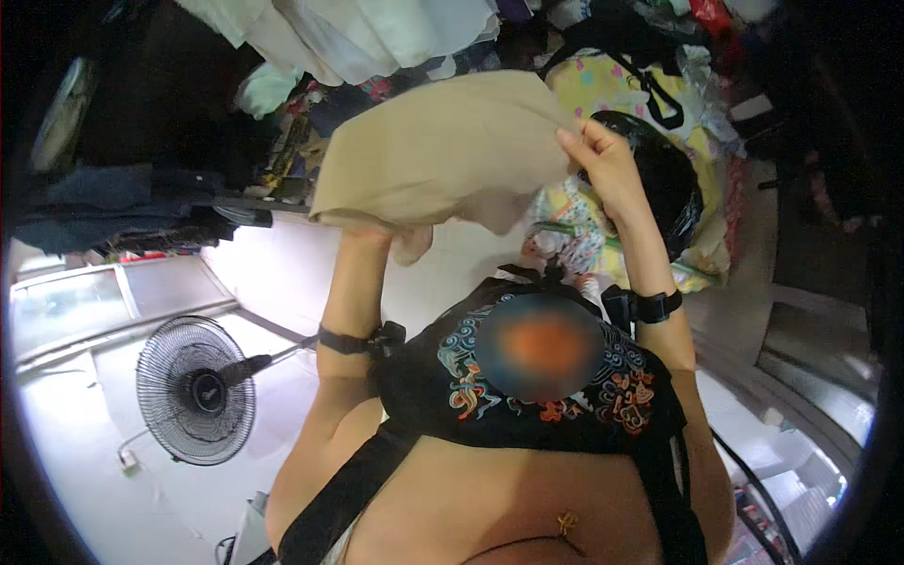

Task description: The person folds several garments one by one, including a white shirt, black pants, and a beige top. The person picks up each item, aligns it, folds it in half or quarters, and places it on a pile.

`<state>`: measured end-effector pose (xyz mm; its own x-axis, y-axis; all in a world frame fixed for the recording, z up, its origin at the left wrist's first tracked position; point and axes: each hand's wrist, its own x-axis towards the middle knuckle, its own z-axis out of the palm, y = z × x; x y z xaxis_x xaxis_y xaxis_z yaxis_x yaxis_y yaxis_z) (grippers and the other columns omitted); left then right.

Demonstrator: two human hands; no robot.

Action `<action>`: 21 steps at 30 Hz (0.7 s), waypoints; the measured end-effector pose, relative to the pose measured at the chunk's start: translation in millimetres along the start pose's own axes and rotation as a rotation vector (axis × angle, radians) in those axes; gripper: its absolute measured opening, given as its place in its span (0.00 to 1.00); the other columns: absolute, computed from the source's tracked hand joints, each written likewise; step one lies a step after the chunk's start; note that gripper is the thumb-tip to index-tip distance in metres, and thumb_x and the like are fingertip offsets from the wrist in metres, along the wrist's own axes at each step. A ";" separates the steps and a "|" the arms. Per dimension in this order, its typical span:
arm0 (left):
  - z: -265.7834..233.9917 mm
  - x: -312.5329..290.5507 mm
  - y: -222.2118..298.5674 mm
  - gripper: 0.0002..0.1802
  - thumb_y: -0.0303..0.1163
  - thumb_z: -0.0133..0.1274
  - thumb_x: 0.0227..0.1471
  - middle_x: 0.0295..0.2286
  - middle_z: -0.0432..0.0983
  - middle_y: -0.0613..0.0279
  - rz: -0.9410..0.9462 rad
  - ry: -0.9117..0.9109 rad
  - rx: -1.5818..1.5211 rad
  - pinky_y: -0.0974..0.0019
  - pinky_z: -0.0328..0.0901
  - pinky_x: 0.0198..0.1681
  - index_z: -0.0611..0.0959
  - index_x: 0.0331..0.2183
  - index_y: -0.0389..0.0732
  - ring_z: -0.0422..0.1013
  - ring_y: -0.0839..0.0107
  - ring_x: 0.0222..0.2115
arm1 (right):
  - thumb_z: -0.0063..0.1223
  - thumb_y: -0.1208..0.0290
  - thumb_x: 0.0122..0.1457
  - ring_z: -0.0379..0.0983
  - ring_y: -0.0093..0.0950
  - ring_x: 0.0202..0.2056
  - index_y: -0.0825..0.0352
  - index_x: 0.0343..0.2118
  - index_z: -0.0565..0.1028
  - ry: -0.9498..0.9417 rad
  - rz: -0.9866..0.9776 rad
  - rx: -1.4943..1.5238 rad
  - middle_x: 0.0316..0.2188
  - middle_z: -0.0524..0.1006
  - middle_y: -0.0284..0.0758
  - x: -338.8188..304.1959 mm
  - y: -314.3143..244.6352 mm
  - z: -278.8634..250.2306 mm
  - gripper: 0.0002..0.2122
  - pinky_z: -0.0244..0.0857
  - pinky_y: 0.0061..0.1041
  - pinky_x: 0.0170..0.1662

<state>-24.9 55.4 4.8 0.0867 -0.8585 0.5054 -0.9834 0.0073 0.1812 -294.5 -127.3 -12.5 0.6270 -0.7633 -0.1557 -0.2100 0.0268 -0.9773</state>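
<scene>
A plain beige cloth [443, 146] is held up in front of me, spread between my two arms. My right hand [607, 165] pinches its right edge between thumb and fingers. The left end of the cloth drapes over my left hand, and only the wrist and a bit of skin-toned shape [411, 245] come out below it; those fingers are hidden. From here I cannot tell what kind of garment or piece the cloth is. Its lower edge hangs in loose, uneven folds.
White fabric [367, 38] lies piled beyond the cloth. A yellow patterned cloth [603, 85] and a shiny black bag-like bundle [673, 188] are at the right. Dark folded clothes [104, 202] sit at the left, above a black standing fan [198, 391].
</scene>
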 end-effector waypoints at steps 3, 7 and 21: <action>-21.2 -6.0 -11.8 0.42 0.44 0.65 0.41 0.56 0.67 0.57 -0.123 0.054 -0.056 0.59 0.57 0.60 0.70 0.57 0.44 0.63 0.60 0.56 | 0.56 0.66 0.62 0.66 0.11 0.31 0.68 0.42 0.77 0.100 -0.213 0.285 0.27 0.74 0.21 2.4 -13.3 20.2 0.11 0.60 0.13 0.37; -41.4 -1.6 -16.4 0.43 0.44 0.66 0.40 0.55 0.68 0.57 -0.277 0.085 -0.238 0.59 0.57 0.60 0.70 0.57 0.44 0.63 0.59 0.56 | 0.56 0.66 0.61 0.69 0.12 0.33 0.68 0.44 0.76 -0.016 -0.337 0.305 0.30 0.77 0.24 9.1 -10.5 30.6 0.13 0.63 0.15 0.39; 22.5 59.1 25.5 0.44 0.45 0.67 0.37 0.54 0.69 0.57 -0.103 -0.422 -0.533 0.59 0.58 0.59 0.71 0.56 0.45 0.64 0.58 0.55 | 0.63 0.57 0.53 0.70 0.33 0.53 0.62 0.54 0.71 0.456 -0.618 -0.495 0.49 0.76 0.37 -7.6 -8.1 -16.5 0.27 0.62 0.30 0.55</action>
<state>-48.4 -6.7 20.3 -0.0005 -0.9938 0.1109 -0.7517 0.0735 0.6554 -310.0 -132.4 -1.1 0.3994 -0.7339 0.5494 -0.2991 -0.6708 -0.6787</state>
